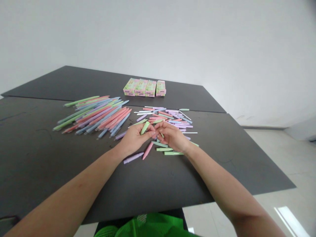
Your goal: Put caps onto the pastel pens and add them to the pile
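Observation:
My left hand (135,137) is closed around a light green pen barrel (144,128), which sticks up between thumb and index finger. Its fingertips meet those of my right hand (173,135), whose fingers are pinched together. A small bit of green shows between the right fingers, but what it is I cannot make out. Close below the hands lie a pink pen part (147,150), a purple pen part (133,158) and several green pen parts (173,153). Beyond the hands spreads a loose heap of pastel pen parts (181,125) with thin white refills (145,113) among them.
On the left lies a big pile of pastel pens (98,113) with clear ends. Several green and pink boxes (141,87) stand in a row at the back of the dark table (158,184). A white wall (172,39) rises behind.

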`<state>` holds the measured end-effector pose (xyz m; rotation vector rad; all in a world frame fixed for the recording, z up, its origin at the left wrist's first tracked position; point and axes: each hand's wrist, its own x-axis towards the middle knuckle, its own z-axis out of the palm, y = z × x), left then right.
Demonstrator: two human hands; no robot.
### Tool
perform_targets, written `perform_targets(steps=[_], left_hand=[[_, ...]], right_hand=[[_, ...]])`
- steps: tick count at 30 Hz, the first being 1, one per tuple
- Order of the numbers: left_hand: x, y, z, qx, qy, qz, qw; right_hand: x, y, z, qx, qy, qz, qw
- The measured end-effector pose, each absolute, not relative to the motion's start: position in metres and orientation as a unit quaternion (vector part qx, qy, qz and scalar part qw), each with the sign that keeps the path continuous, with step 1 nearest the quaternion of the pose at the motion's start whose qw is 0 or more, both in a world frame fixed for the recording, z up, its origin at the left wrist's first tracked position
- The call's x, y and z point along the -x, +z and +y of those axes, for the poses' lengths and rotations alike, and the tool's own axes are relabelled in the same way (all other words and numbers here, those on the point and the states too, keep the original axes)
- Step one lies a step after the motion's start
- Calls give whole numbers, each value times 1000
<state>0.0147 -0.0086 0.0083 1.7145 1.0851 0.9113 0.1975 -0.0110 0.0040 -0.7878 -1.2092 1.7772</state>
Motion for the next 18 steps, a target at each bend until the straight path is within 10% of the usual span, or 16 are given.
perform_targets(steps=[18], left_hand=[[-12,6,-6,-601,441,441,501]], right_hand=[[-204,0,-11,322,680,-550,363]])
